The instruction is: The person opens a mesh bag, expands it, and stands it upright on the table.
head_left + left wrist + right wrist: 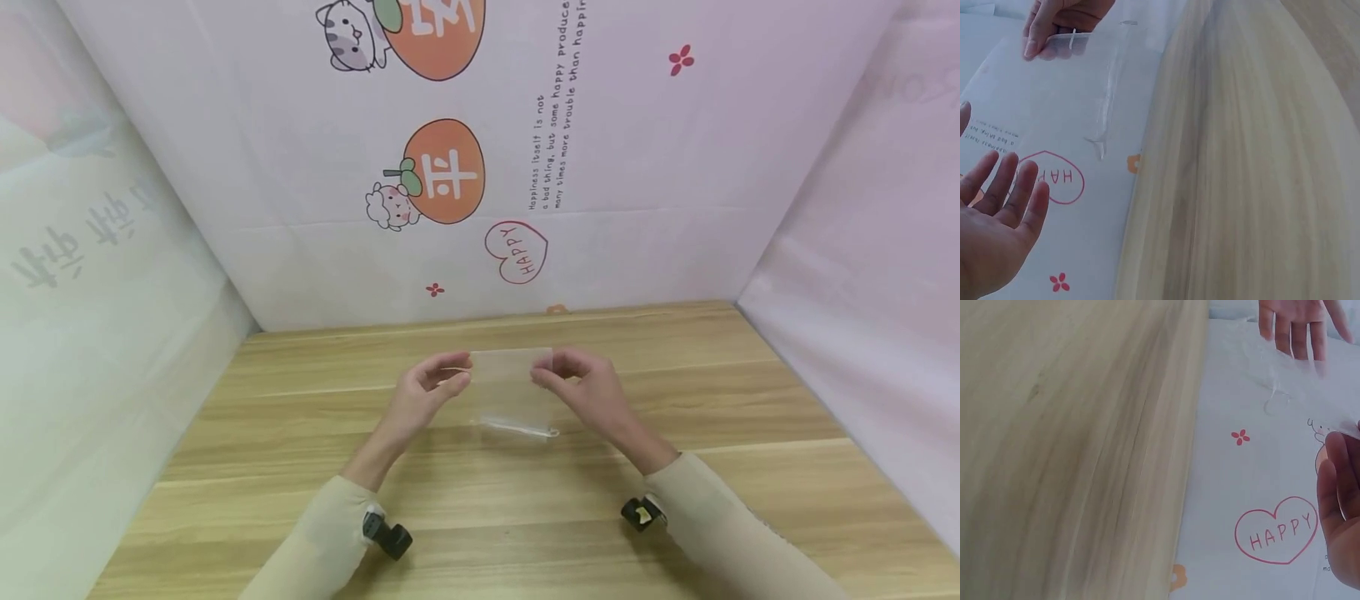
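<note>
Just below centre in the head view, the clear plastic pouch (510,390) hangs over the table (262,417), the right hand (591,387) pinching its upper right edge; the left hand (423,393), fingers loosely extended, is at its left edge, contact unclear. Probably light, limp, slippery; best pinched by 2 upper corners

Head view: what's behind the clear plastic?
Wood tabletop and part of the right hand show through the clear plastic. The thumb in front covers a small patch; what's behind it can't be seen.
</note>
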### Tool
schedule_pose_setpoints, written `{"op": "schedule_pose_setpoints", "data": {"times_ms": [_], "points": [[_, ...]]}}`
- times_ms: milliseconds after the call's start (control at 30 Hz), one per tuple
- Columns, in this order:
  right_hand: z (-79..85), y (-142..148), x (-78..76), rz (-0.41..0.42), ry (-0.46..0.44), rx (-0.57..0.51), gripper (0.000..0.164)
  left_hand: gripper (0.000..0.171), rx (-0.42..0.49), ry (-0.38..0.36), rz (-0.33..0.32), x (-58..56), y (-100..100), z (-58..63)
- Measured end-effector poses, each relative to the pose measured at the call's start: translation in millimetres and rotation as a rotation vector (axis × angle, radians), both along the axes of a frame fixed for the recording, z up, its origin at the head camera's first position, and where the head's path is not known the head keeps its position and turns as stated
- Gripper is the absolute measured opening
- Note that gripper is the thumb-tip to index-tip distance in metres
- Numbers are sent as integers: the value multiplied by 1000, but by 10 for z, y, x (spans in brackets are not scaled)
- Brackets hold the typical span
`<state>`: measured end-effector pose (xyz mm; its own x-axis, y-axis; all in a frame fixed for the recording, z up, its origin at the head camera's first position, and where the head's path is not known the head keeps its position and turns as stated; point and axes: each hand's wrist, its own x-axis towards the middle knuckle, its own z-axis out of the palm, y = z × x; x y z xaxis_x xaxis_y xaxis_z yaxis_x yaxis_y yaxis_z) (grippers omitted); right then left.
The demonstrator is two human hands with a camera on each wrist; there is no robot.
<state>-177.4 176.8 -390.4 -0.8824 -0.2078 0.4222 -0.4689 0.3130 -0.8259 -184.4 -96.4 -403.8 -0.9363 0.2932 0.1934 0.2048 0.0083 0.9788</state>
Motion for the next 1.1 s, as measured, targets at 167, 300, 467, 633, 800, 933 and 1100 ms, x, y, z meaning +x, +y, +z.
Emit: {"op": "schedule_pose_setpoints", "data": {"times_ms": [167, 300, 467, 633, 800, 933, 1100], "points": [[2, 19, -7, 37, -131, -79, 11, 37, 0, 13, 2, -10, 120, 50], [-28, 31, -32, 68, -162, -123, 12, 32, 5, 36, 30, -25, 209, 68], [-62, 39, -54, 106, -195, -165, 13, 34, 10, 45, 76, -47, 281, 86], [-71, 20, -46, 108, -250, -183, 17, 31, 21, 22, 122, -48, 311, 95], [-73, 2, -43, 80, -265, -168, 23, 26, 28, 12, 135, -44, 307, 80], [-60, -9, -52, 55, -260, -178, 28, 24, 30, 20, 130, -41, 300, 70], [-48, -23, -71, 43, -240, -204, 27, 32, 26, 13, 116, -39, 297, 60]]}}
